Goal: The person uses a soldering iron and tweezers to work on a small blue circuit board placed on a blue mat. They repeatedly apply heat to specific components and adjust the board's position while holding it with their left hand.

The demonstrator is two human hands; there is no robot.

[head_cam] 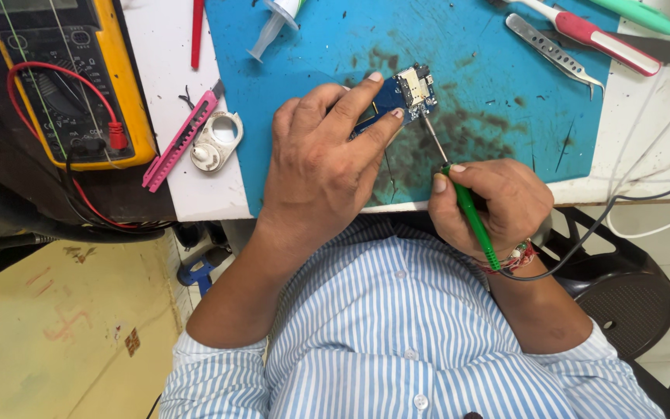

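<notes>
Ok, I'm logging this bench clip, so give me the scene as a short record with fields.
Left hand: presses a small blue circuit board onto the blue mat
Right hand: grips a green-handled soldering iron, tip at the board
Left of mat: yellow multimeter, pink utility knife
Top of mat: syringe, tweezers
Clothing: blue striped shirt

Your left hand [323, 159] lies flat, palm down, fingers stretched forward. Your right hand [494, 203] is curled in a fist. Both elbows are bent.
</notes>
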